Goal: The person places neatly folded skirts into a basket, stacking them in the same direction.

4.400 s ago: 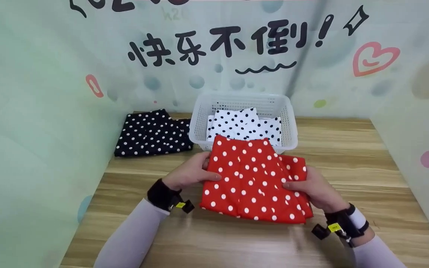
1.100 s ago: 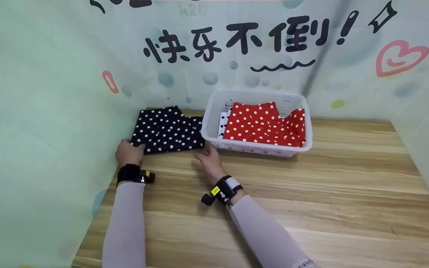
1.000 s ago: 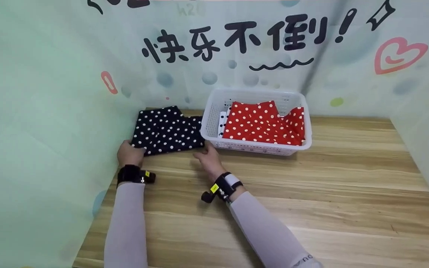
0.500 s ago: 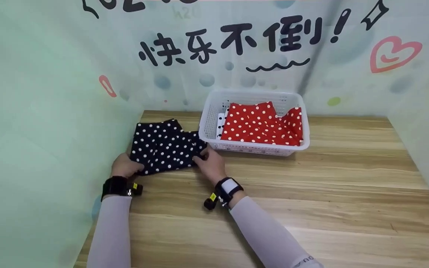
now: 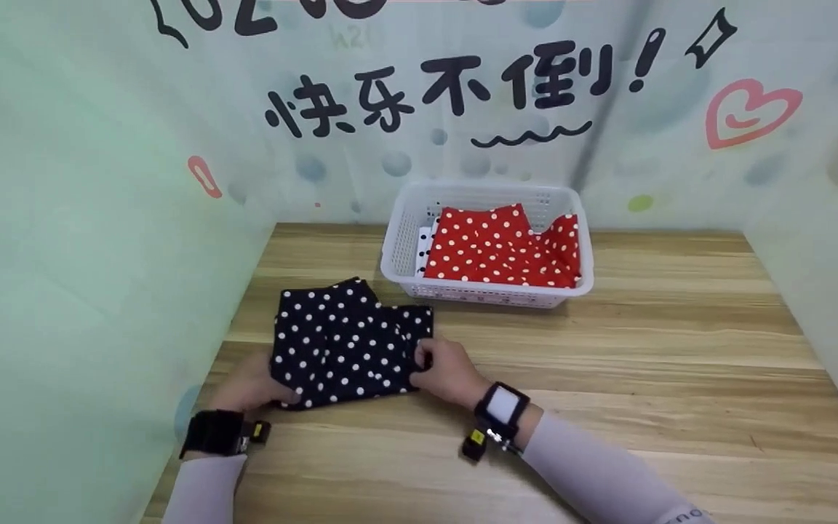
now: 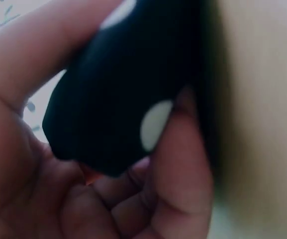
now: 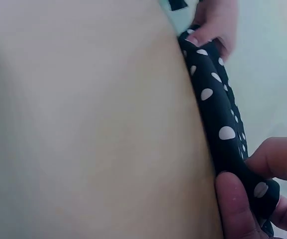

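Observation:
A folded black garment with white polka dots (image 5: 346, 342) is held in front of the white basket and to its left. My left hand (image 5: 252, 382) grips its lower left corner, thumb on top. In the left wrist view, fingers (image 6: 180, 164) curl round the dark folded edge. My right hand (image 5: 452, 371) pinches the right end of the garment; the right wrist view shows its thumb (image 7: 235, 204) and fingers on either side of the layered cloth (image 7: 215, 109). A folded red polka-dot garment (image 5: 495, 247) lies in the white plastic basket (image 5: 484, 292).
Under the red garment, part of a white cloth with black dots (image 5: 425, 247) shows in the basket. The wooden tabletop (image 5: 652, 364) meets a printed curtain wall (image 5: 346, 175) at the back and pale walls on both sides.
The red garment, earlier in both hands, now lies in the basket. Both hands have taken hold of the black garment and brought it nearer, away from its spot left of the basket.

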Tool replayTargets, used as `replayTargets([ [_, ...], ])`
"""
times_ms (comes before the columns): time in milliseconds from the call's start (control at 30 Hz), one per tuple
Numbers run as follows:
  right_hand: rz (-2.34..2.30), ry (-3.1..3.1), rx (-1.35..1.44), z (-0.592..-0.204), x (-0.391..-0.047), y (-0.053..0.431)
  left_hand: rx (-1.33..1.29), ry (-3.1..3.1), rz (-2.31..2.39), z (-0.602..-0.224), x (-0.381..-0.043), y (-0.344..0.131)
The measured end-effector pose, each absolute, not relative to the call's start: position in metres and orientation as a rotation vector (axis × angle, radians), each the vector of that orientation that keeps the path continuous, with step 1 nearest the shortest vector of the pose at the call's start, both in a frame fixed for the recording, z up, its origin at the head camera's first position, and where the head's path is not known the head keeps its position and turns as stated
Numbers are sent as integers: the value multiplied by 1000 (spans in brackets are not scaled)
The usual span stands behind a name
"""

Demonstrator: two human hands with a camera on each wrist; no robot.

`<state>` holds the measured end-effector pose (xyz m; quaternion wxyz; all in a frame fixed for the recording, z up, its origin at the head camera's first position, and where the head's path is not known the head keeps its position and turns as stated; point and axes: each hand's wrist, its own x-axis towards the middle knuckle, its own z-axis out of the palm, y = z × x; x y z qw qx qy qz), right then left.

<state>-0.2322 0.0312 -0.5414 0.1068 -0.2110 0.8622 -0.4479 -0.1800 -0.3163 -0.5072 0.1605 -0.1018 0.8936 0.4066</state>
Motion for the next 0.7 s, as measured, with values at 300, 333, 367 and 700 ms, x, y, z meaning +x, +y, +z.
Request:
replayTargets([
  [300, -1260, 2575, -698, -544, -184, 128, -12, 2509, 1104, -512, -171, -238],
  [333, -1254, 2587, -683, -543, -181, 139, 41, 2488, 1118, -513, -173, -229],
  [367, -1248, 2599, -668, -543, -178, 149, 90, 2466, 1125, -514, -175, -220],
  [700, -1305, 2410, -511, -538, -158, 246, 430, 2453, 966, -515, -183, -134],
])
